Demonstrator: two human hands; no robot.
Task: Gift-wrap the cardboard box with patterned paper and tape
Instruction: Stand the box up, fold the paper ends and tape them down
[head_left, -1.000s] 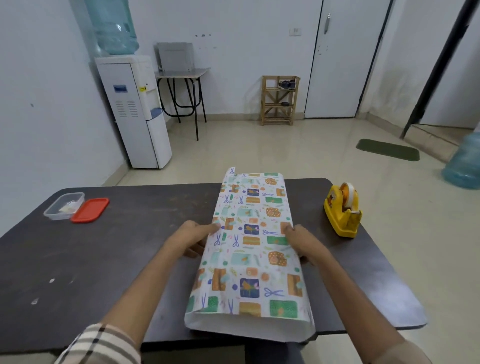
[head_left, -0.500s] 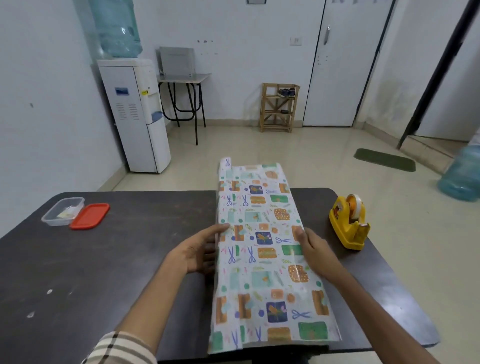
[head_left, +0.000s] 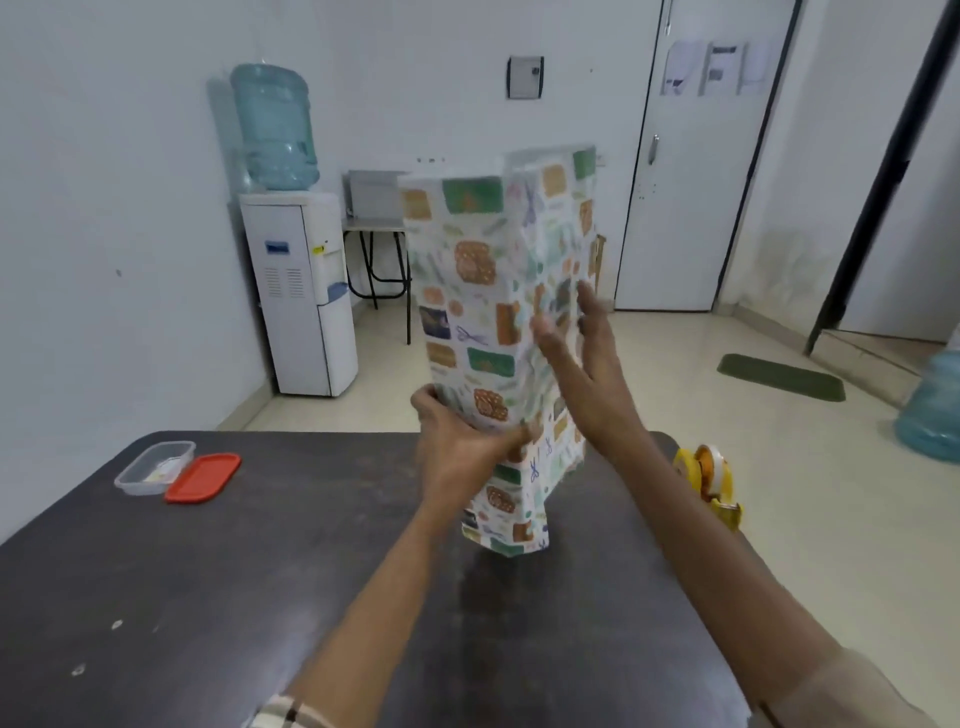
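Box (head_left: 475, 312) is held upright by left hand (head_left: 457, 452), long axis vertical.

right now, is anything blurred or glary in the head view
In the head view, motion blur smears the wrapped box and the open right hand beside it. The left hand gripping the box is slightly sharper. The dark table carries a soft pale sheen, and the wide lens tilts the door.
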